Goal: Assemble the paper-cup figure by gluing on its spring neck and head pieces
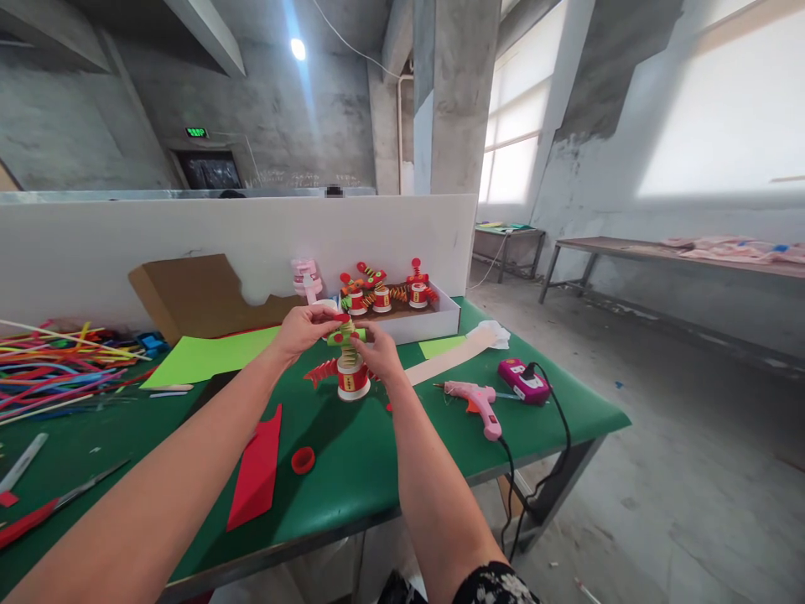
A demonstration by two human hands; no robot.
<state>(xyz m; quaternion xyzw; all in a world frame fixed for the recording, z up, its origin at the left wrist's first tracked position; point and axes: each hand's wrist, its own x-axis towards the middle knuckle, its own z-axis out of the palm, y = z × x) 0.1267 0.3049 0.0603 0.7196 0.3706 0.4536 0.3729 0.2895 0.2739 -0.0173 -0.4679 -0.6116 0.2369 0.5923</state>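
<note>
A paper figure (pixel 353 379) with a red and white cup body, a folded green neck and red pleated arms stands upright on the green table. My left hand (pixel 306 328) pinches the red piece at the top of its green head (pixel 343 337). On the head's right side, the fingers of my right hand (pixel 379 351) are closed on its edge. A red ring (pixel 303 460) and a sheet of red paper (pixel 257 474) lie in front of the figure. To the right rests a pink glue gun (pixel 476 401) with its cord hanging off the table.
Behind the figure, a white box (pixel 440 322) holds several similar figures. Colourful pipe cleaners (pixel 56 369), scissors (pixel 59 503) and green paper (pixel 207 356) lie left. A magenta power socket (pixel 524 382) sits near the right edge. A white partition (pixel 239 226) borders the back.
</note>
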